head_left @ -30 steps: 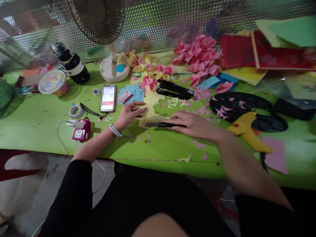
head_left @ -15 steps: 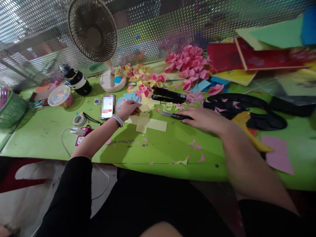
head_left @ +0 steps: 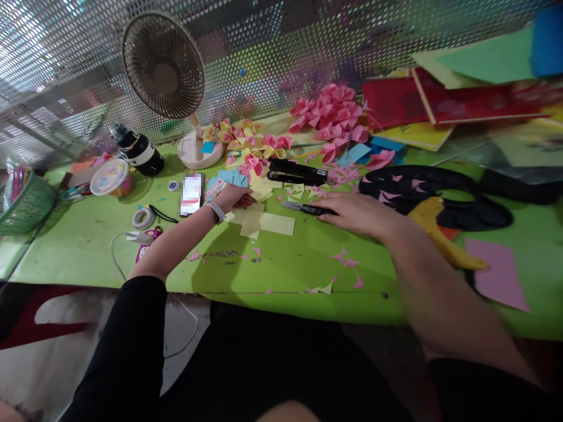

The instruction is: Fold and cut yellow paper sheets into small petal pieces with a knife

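Observation:
My left hand reaches out to a pile of small yellow and blue paper squares, its fingers stretched flat on the pile's near edge. A white band is on that wrist. Two yellow paper sheets lie crossed on the green table just below that hand. My right hand rests on the table, fingers closed over the handle end of a black cutter knife, whose blade end points left toward the yellow sheets.
A black stapler, a phone, a desk fan, a dark bottle, a plastic tub and a tape roll stand around. Folded pink paper pieces are heaped behind. A yellow glue gun and black tray lie right.
My left hand moved off the yellow sheets up to the paper pile. My right hand slid the cutter knife right, off the sheets. The view tilted up.

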`<action>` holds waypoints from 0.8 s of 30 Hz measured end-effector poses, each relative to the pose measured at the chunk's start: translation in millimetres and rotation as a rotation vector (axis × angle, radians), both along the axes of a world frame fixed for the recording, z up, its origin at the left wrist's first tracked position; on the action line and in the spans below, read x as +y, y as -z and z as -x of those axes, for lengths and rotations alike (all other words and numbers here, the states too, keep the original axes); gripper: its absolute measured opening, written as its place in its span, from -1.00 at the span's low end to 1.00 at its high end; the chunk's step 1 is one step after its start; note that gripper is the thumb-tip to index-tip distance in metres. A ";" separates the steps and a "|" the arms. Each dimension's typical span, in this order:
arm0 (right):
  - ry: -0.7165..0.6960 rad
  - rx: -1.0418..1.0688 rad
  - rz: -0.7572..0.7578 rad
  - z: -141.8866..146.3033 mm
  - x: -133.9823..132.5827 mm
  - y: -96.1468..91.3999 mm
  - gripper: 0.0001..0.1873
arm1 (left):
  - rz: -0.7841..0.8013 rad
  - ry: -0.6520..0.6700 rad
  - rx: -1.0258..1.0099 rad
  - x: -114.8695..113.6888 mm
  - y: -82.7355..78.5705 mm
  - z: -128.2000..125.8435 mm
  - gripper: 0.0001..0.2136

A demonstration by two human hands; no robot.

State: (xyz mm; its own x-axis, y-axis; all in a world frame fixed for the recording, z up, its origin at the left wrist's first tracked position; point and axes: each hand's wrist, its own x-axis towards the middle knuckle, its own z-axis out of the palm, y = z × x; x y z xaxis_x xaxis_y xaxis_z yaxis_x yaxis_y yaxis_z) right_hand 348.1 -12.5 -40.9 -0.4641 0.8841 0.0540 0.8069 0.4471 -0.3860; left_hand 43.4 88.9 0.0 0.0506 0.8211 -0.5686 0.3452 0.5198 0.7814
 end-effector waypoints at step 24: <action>-0.224 -0.002 -0.173 143.8 -28.1 18.2 -0.42 | -0.383 0.144 -0.144 -63.9 -2.0 60.3 -0.83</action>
